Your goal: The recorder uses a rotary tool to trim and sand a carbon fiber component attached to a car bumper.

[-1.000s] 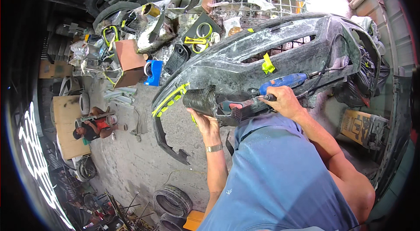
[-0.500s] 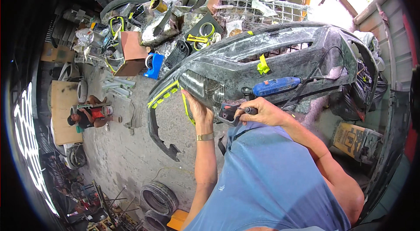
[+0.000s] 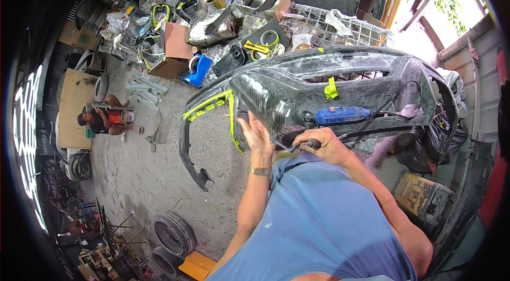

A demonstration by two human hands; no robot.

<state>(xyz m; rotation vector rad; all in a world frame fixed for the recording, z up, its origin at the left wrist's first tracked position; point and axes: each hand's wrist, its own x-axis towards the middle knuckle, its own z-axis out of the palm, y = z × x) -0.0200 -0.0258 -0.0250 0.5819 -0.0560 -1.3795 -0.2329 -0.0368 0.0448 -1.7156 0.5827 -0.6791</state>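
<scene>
A large dark car bumper, dusty and scuffed, lies in front of me. Its left section shows a fine carbon-like pattern. Against that section's lower edge rests my left hand, thumb and fingers stretched apart; some of its fingers are hidden. My right hand is closed round a tool with a dark handle and a thin metal shaft pointing left toward the bumper's near edge. What kind of tool it is I cannot tell. A blue corded power tool lies on the bumper to the right.
Yellow-green tape sticks to the bumper. Behind it stand a cardboard box, a blue tape dispenser and tape rolls. A person sits at far left. Tires lie on the floor; black bags are at right.
My view has shifted, so the scene sits lower. My left hand has slid down along the patterned section and its fingers have spread. The right hand's tool is turned slightly, showing its shaft.
</scene>
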